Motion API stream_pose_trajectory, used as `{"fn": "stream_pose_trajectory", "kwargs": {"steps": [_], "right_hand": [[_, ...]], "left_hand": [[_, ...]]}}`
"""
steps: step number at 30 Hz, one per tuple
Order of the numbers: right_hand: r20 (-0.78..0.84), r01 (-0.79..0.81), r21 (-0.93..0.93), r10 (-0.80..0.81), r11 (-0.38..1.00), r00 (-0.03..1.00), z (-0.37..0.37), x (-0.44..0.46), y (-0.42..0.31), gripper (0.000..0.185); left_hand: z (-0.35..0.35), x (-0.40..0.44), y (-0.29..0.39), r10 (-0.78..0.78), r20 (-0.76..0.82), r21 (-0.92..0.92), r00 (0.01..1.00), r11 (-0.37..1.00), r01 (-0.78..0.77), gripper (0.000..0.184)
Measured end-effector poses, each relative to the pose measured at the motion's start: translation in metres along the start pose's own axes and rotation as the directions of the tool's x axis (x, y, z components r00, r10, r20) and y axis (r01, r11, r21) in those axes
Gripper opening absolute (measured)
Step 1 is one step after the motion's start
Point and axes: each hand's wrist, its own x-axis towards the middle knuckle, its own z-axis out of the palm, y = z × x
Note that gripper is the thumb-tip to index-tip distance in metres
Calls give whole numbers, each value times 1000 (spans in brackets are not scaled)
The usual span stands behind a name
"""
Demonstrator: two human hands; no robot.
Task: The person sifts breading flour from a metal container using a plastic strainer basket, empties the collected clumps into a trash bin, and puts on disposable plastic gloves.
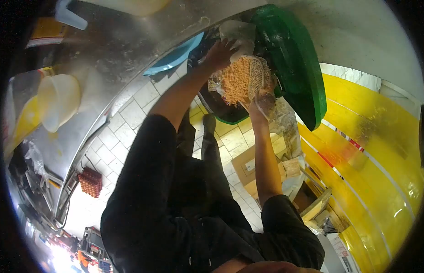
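A wide mass of orange-tan crumbly granules, with a patterned mesh-like surface and clear wrapping along its right side, is held over a dark-lined green bin. My right hand is closed on the wrapping at its lower right edge. At the upper left my left hand has its fingers spread, close to the top of the granules and a sheet of clear plastic. Whether the left fingers touch that plastic cannot be told.
The bin's green lid stands raised at the right, near yellow sheeting. A metal counter runs along the left, with a blue basin below its edge. Egg trays and a cardboard box are lower down.
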Motion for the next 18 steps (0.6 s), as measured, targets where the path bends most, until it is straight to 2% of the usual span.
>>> {"fn": "stream_pose_trajectory", "kwargs": {"steps": [1,2,4,5,6,7,8,10,11,12,14,16,18], "right_hand": [[75,-49,3,49,999,996,5,-2,0,47],[84,-37,-8,38,999,996,-7,-7,7,47],[29,-176,409,180,895,983,-54,-16,19,41],[33,-232,593,265,771,964,-72,-21,19,38],[36,-256,744,346,616,938,-90,-25,19,34],[-65,-188,611,285,769,956,-86,-35,14,33],[-159,-113,444,203,889,966,-82,-41,11,32],[-185,-109,475,221,873,958,-76,-49,11,31],[-220,-101,513,245,852,944,-75,-49,10,31],[-260,-86,553,270,829,927,-80,-44,8,31],[-214,-106,576,275,811,937,-108,-49,9,31],[-33,-208,704,324,679,946,-108,-60,3,33],[37,-147,970,480,194,876,-114,-57,-15,33]], "left_hand": [[8,6,-1,76,163,107,984,990,-94,64],[27,12,-3,71,165,91,984,992,-87,64],[63,19,-14,6,211,196,977,979,-49,73],[63,14,-18,-2,219,191,976,981,-41,73],[56,-3,-19,-6,139,115,990,993,-10,75],[54,-13,-18,-2,58,38,998,999,0,76],[58,-21,-17,1,66,28,998,1000,-3,76],[57,-30,-13,-66,87,-132,994,988,78,76],[47,-35,-6,-65,83,-133,994,988,75,76],[31,-45,2,-141,245,-181,959,965,188,73],[13,-61,14,-211,405,-203,889,928,313,70],[29,-74,26,-248,517,-15,819,954,298,67],[47,-93,28,-219,494,-18,841,965,262,65]]}}
